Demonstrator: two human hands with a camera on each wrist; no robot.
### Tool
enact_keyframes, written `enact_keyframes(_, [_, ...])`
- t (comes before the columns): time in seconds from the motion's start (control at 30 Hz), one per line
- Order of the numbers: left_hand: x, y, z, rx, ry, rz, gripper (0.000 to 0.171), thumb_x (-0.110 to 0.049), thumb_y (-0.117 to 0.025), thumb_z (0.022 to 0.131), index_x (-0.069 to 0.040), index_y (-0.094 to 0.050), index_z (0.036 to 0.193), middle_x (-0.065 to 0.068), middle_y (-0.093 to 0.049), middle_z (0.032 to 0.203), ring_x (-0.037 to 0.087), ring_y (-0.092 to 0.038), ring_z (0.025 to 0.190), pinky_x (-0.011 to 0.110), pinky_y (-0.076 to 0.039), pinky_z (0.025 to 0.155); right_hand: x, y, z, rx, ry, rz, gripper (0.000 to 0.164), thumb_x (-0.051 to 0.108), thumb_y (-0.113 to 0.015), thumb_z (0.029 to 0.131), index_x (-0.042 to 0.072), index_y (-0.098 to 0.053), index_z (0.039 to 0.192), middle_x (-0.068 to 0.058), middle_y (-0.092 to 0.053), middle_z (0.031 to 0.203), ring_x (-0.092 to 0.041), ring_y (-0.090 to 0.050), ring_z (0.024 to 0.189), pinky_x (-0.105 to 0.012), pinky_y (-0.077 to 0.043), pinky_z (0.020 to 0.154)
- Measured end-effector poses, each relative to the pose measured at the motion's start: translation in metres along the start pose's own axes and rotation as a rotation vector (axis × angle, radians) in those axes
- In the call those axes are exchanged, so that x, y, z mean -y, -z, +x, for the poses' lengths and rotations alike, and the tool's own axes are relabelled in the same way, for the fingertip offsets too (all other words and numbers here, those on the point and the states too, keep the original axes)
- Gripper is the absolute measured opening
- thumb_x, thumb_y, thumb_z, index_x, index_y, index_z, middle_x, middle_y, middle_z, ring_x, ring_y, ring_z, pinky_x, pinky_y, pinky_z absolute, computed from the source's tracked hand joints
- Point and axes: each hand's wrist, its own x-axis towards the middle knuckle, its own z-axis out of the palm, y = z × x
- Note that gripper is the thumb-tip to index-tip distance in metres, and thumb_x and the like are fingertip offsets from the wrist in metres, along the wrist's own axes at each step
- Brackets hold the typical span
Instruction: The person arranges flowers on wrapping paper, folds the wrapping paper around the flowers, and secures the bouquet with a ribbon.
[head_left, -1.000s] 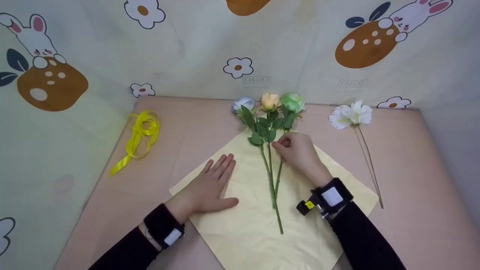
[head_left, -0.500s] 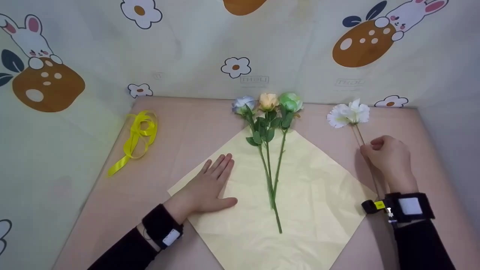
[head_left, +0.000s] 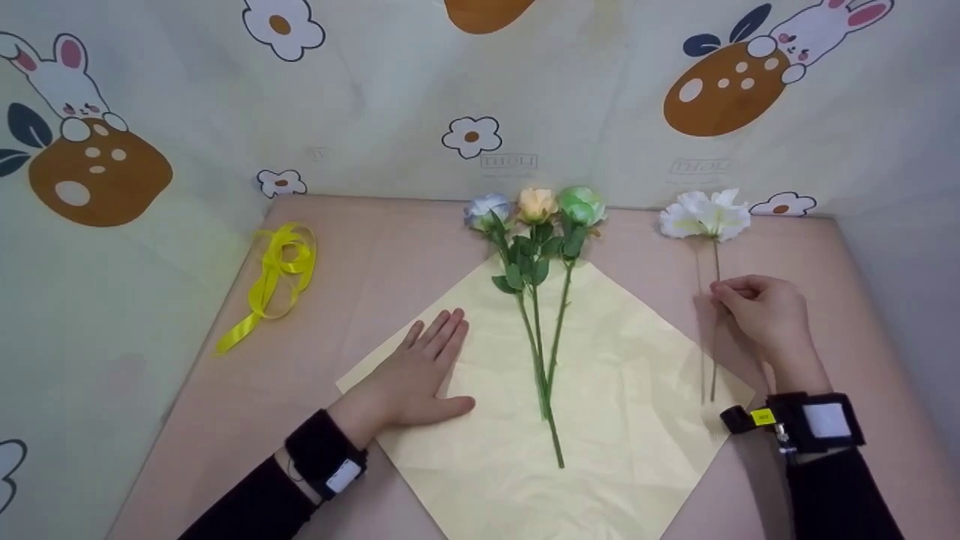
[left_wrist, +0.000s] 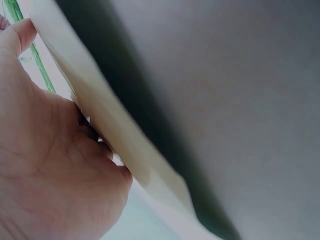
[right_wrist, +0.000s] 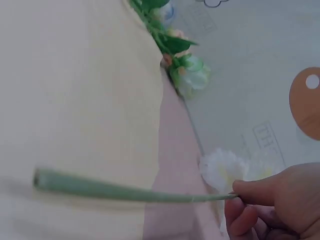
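Observation:
My right hand (head_left: 769, 311) pinches the thin stem of a white artificial flower (head_left: 706, 215) between thumb and fingers. In the right wrist view the green stem (right_wrist: 110, 189) points away from the fingertips, its cut end over the cream paper. My left hand (head_left: 409, 375) lies flat with spread fingers on the left part of the cream wrapping paper (head_left: 630, 450). Three artificial flowers lie on that paper: a blue one (head_left: 488, 211), a peach one (head_left: 537, 204) and a green one (head_left: 581, 205), their stems crossing low down. In the left wrist view the paper edge (left_wrist: 125, 135) lifts beside the palm.
A loosely coiled yellow ribbon (head_left: 281, 274) lies at the left of the pink table (head_left: 390, 232). Behind stands a pale wall covering (head_left: 375, 97) printed with rabbits and flowers. The blossoms on the paper reach past its top corner.
My right hand has left the green flower's stem, moved right and taken hold of the white flower. That flower now stands more upright in view, its stem end shifted left. The left hand stays put.

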Motion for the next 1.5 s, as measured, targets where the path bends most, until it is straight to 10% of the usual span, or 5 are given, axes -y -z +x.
enact_keyframes(0.6, [0.002, 0.001, -0.001, -0.005, -0.007, -0.002, 0.11, -0.068, -0.055, 0.103, 0.002, -0.007, 0.173, 0.019, -0.002, 0.182, 0.037, 0.001, 0.169, 0.062, -0.005, 0.133, 0.122, -0.11, -0.033, 0.158, 0.232, 0.581, 0.016, 0.003, -0.075, 0.103, -0.011, -0.076, 0.111, -0.011, -0.079, 0.091, -0.011, -0.072, 0.071, -0.026, -0.063, 0.069])
enact_keyframes(0.93, [0.003, 0.0, 0.0, -0.005, 0.0, 0.015, 0.11, -0.07, -0.054, 0.103, 0.002, -0.008, 0.173, 0.019, -0.002, 0.182, 0.037, 0.001, 0.169, 0.06, -0.005, 0.134, 0.139, -0.145, -0.032, 0.226, 0.241, 0.582, 0.014, 0.001, -0.075, 0.103, -0.009, -0.077, 0.111, -0.028, -0.077, 0.102, -0.014, -0.073, 0.069, -0.026, -0.063, 0.067])
enact_keyframes(1.5, [0.002, 0.0, 0.0, -0.004, -0.005, 0.017, 0.11, -0.07, -0.053, 0.103, 0.003, -0.008, 0.173, 0.019, -0.001, 0.182, 0.037, 0.001, 0.169, 0.061, -0.005, 0.134, 0.125, -0.171, -0.027, 0.173, 0.191, 0.399, 0.016, 0.01, -0.078, 0.103, -0.003, -0.081, 0.111, -0.013, -0.079, 0.091, -0.012, -0.073, 0.066, -0.025, -0.062, 0.063])
